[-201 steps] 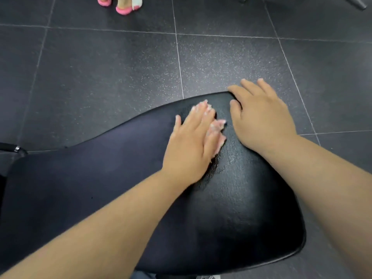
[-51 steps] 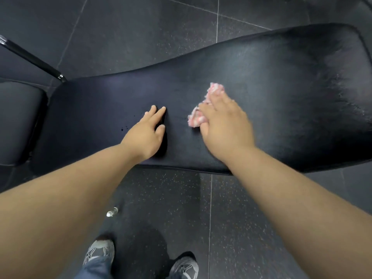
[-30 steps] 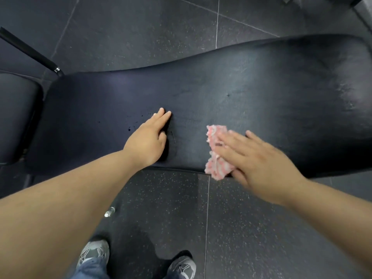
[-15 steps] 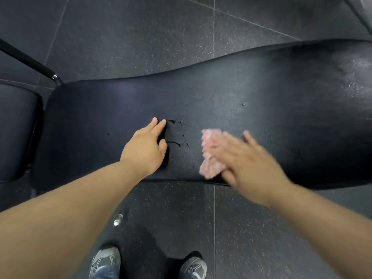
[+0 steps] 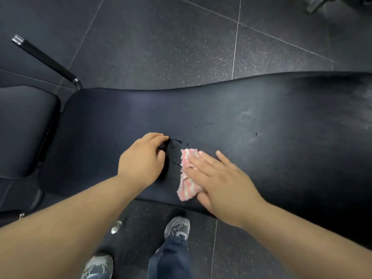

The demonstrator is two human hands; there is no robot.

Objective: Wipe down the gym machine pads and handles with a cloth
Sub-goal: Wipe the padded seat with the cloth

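A long black bench pad (image 5: pixel 251 117) runs across the view. My right hand (image 5: pixel 219 182) lies flat on a pink-and-white striped cloth (image 5: pixel 187 184) and presses it onto the pad near its front edge, with straight fingers pointing left. The cloth's lower corner reaches the pad's edge. My left hand (image 5: pixel 145 160) rests on the pad just left of the cloth, fingers bent with the tips on the surface, holding nothing. Small wet marks (image 5: pixel 177 141) show on the pad between the two hands.
A second black seat pad (image 5: pixel 24 129) sits at the left, with a black bar handle (image 5: pixel 46 59) rising behind it. My shoes (image 5: pixel 178 228) stand on the dark tiled floor below the bench. A small clear bottle (image 5: pixel 116 227) lies by my feet.
My right hand has slid the cloth a little left along the pad's front edge, closer to my left hand. My left hand's fingers have bent from straight. The camera has moved back.
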